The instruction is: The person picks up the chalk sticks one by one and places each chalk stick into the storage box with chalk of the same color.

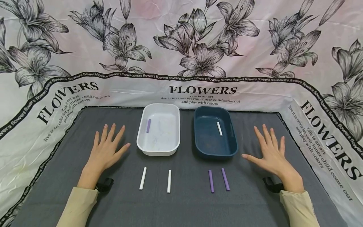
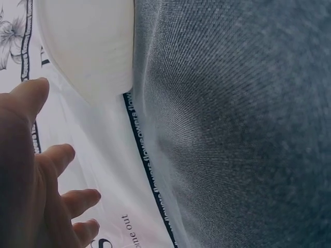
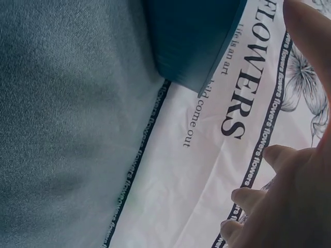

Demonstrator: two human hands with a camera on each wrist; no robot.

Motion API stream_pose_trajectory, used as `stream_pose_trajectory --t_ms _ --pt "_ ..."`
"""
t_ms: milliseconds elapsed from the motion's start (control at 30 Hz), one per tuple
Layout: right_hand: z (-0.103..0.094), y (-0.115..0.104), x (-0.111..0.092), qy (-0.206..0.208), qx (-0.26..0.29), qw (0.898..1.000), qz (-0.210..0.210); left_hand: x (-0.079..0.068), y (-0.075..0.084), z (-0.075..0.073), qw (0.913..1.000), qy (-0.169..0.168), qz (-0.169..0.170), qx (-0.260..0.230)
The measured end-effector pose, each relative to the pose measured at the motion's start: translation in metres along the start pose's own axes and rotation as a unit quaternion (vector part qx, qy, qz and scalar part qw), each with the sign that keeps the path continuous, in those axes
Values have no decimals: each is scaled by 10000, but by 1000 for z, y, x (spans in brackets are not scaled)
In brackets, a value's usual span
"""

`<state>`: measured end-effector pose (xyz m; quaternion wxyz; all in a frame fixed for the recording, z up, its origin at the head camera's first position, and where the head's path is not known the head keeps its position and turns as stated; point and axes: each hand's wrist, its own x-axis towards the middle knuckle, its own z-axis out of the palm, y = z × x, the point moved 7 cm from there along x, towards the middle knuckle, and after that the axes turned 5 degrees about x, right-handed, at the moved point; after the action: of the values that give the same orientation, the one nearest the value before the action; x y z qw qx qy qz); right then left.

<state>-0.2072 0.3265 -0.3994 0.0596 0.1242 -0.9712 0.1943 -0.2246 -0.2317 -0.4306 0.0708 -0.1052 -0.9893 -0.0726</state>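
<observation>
My left hand (image 1: 105,152), fingers spread and holding nothing, is over the cloth to the left of a white tray (image 1: 158,152). On the other side my right hand (image 1: 270,157) is spread too, to the right of a dark blue tray (image 1: 216,154), with nothing in it. One purple chalk-like stick (image 1: 148,125) lies inside the white tray, and one white stick (image 1: 219,129) inside the blue one. In front of the white tray lie two white sticks, a left one (image 1: 143,178) and a right one (image 1: 169,181). Two purple sticks, one (image 1: 211,181) beside another (image 1: 225,179), lie before the blue tray.
Grey cloth (image 1: 187,208) covers the middle of the table, bordered by white floral fabric (image 1: 136,90) with printed words. A black strap (image 1: 105,185) is on the left wrist, and another strap (image 1: 273,185) on the right. The two trays stand side by side with a gap between.
</observation>
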Motion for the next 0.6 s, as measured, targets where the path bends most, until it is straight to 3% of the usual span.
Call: stream_pose_trajectory --t_ms 267,600 --pt "-2 -10 -3 87 436 9985 -313 1 4 -1 10000 -56 48 -21" --pt "1 -23 -5 70 751 9957 -546 5 16 2 9994 114 313 94"
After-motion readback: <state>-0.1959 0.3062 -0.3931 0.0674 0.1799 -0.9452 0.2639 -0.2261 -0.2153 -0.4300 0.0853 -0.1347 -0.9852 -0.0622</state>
